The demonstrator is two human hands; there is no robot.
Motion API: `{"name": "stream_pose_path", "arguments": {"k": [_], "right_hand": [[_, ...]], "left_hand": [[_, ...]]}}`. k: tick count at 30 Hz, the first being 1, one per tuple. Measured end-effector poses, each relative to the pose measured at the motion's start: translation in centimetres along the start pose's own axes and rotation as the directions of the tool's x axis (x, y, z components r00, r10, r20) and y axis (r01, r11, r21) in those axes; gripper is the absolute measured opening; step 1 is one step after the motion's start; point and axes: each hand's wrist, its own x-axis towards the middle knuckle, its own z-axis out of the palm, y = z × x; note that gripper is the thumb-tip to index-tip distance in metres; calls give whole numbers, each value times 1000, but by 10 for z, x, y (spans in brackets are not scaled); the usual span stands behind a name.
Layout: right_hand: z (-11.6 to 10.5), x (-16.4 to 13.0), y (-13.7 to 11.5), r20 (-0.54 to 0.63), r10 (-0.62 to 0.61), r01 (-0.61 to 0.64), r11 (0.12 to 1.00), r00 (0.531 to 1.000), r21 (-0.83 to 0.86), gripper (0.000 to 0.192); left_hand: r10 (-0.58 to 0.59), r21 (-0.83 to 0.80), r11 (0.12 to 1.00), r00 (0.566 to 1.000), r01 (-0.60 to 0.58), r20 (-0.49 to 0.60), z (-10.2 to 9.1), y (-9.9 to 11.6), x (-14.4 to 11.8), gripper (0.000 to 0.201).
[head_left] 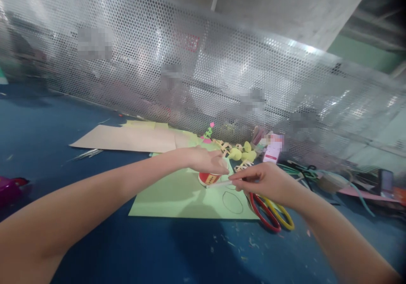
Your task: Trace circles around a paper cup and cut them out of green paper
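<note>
My left hand (207, 159) reaches over a small red round container (209, 178) with a yellow label, its fingers closed about the top. The container rests on a sheet of light green paper (165, 201). In my right hand (264, 180), thumb and fingers pinch a slim white stick (220, 184), pen-like in shape, its far end close to the container's base. A drawn oval outline (232, 202) shows on the paper just below. Beside my right hand lie scissors (271, 214) with red and yellow handles, their blades hidden.
A beige paper sheet (133, 139) lies behind my left arm. Yellow-green paper discs (242, 153) and cut strips sit near the perforated metal screen (152, 64). A pink-white box (273, 147), a phone (386, 183), cords and a purple object (11, 190) are on the blue table (133, 250).
</note>
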Motion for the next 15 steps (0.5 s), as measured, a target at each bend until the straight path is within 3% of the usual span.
{"name": "stream_pose_path", "arguments": {"k": [6, 12, 15], "right_hand": [[-3, 2, 10, 16, 63, -64, 996, 998, 65, 32], [-5, 2, 21, 16, 57, -58, 997, 998, 54, 35], [-5, 3, 29, 22, 56, -57, 994, 998, 96, 37]], "left_hand": [[61, 53, 997, 996, -64, 63, -2, 0, -1, 55], [45, 12, 999, 998, -46, 50, -4, 4, -4, 53], [-19, -11, 1000, 1000, 19, 22, 0, 0, -2, 61]]}}
